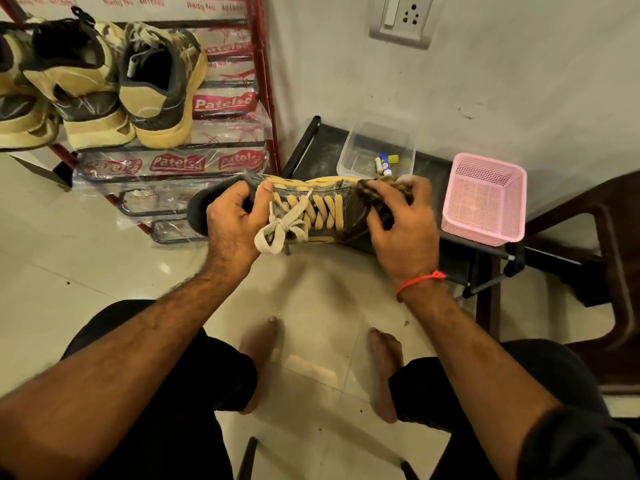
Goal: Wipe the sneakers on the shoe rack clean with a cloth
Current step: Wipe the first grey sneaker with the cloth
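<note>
With our left hand [232,220] gripping the sneaker [311,211] at its collar and our right hand [403,225] clutching the cloth [375,192] on its toe, hard rubbing could twist it free.

Sneakers [104,88] on rack [266,98], left of basket [485,199].

Open floor [311,292] lies below the held sneaker [311,209] at frame centre, broken only by two bare feet [259,344] lower down. At upper left the red shoe rack [266,98] is crowded with sneakers [159,88]. Just behind the hands, a low black shelf [433,168] carries a clear tub [377,150] and pink basket [485,199]; a brown chair [595,244] closes the right edge.
</note>
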